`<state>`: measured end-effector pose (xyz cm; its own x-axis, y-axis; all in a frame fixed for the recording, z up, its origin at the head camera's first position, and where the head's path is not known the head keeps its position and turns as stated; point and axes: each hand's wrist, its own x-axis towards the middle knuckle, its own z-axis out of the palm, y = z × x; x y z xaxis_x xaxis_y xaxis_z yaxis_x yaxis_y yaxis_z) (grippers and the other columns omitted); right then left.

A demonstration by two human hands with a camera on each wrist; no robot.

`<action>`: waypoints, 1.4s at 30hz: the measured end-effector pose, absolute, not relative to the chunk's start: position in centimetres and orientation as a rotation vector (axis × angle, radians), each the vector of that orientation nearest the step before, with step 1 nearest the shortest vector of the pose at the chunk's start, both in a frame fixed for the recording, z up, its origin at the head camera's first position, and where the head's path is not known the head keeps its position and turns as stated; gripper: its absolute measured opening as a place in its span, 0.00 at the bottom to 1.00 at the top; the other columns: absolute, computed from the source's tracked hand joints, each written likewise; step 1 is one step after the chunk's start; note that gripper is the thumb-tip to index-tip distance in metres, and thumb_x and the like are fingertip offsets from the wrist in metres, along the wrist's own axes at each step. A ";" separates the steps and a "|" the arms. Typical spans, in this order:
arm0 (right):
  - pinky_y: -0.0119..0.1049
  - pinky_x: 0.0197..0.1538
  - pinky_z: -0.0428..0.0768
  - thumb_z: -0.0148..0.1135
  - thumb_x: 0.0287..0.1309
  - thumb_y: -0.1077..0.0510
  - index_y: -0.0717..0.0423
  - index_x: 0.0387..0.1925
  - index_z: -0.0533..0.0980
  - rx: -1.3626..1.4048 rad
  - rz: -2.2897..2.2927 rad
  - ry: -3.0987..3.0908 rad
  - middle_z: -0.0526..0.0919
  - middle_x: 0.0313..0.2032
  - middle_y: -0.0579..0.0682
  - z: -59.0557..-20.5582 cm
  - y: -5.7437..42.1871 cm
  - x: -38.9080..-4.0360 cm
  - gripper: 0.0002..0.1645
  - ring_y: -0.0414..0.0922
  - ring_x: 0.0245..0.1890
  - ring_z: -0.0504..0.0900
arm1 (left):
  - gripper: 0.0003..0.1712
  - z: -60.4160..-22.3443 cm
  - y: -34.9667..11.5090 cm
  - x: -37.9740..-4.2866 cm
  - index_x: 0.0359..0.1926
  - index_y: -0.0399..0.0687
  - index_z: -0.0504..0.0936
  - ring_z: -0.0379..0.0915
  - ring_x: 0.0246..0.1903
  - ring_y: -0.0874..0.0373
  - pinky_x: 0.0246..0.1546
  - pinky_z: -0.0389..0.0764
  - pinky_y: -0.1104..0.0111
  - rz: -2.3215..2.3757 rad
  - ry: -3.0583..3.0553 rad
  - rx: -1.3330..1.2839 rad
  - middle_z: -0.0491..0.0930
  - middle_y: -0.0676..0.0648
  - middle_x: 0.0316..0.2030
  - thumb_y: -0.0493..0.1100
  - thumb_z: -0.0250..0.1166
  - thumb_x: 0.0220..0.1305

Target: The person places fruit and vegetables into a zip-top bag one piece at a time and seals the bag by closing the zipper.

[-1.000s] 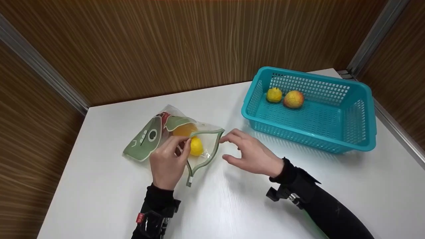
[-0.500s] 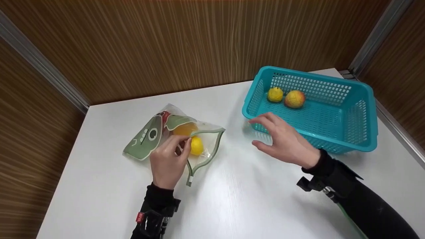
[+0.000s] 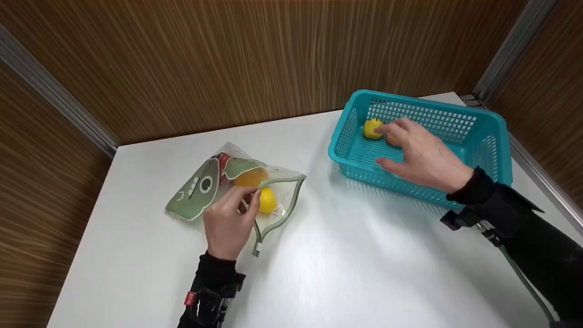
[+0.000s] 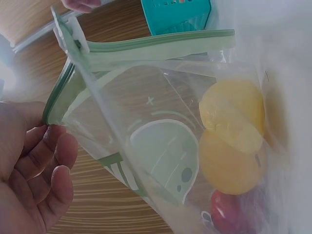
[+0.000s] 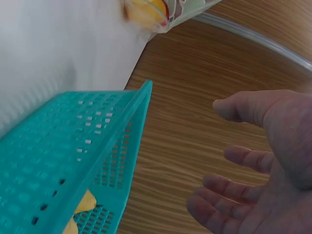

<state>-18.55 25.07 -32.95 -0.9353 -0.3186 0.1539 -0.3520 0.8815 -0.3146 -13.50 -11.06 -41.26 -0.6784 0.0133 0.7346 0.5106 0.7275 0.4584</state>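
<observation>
My left hand (image 3: 229, 224) pinches the green-edged mouth of a clear zip bag (image 4: 170, 156) between thumb and forefinger, and the mouth gapes. The bag bears a green cartoon face. Inside it lie a yellow fruit (image 3: 268, 201), an orange fruit (image 3: 250, 176) and, deeper in, a red fruit (image 4: 226, 210). Over the teal basket (image 3: 387, 177) my right hand (image 3: 427, 158) hovers with fingers spread and nothing held. Below its fingers is a red-and-yellow fruit (image 3: 391, 139), partly hidden by the hand. Beside that sits a small knobbly yellow fruit (image 3: 371, 129).
Both the bag and the basket are on a white table (image 3: 309, 273), the basket at the back right. A wood-grain panel (image 3: 237, 64) rises behind the table. Metal strips (image 3: 514, 50) run along the panel corners.
My right hand has moved right and away from me, from beside the bag's mouth to over the basket. My left hand keeps its pinch on the bag.
</observation>
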 end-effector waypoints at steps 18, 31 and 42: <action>0.61 0.52 0.74 0.62 0.56 0.39 0.56 0.62 0.66 0.466 0.140 -3.171 0.69 0.55 0.67 -34.1 30.1 -27.3 0.39 0.61 0.52 0.71 | 0.04 -41.2 -11.3 -13.3 0.31 0.47 0.84 0.75 0.18 0.61 0.19 0.73 0.76 -0.857 -2.201 -0.369 0.82 0.51 0.23 0.42 0.68 0.57; 0.65 0.56 0.71 0.52 0.61 0.35 0.59 0.64 0.64 0.542 -0.173 -3.330 0.67 0.59 0.71 -36.9 31.7 -31.8 0.41 0.66 0.57 0.69 | 0.04 -41.3 -11.4 -13.2 0.31 0.46 0.84 0.75 0.18 0.60 0.18 0.74 0.73 -0.846 -2.194 -0.361 0.82 0.51 0.22 0.41 0.67 0.57; 0.62 0.52 0.75 0.58 0.61 0.46 0.60 0.62 0.67 0.548 -0.244 -3.353 0.71 0.55 0.70 -39.6 31.8 -33.7 0.33 0.64 0.51 0.74 | 0.04 -41.6 -11.4 -13.1 0.32 0.46 0.84 0.76 0.18 0.59 0.19 0.74 0.74 -0.855 -2.208 -0.355 0.82 0.50 0.23 0.42 0.68 0.57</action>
<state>-33.66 31.83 -39.63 -0.9143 -0.2922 -0.2804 -0.3296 0.9392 0.0963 -13.10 -11.40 -41.59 -0.6955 -0.0054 0.7185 0.4798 0.7408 0.4700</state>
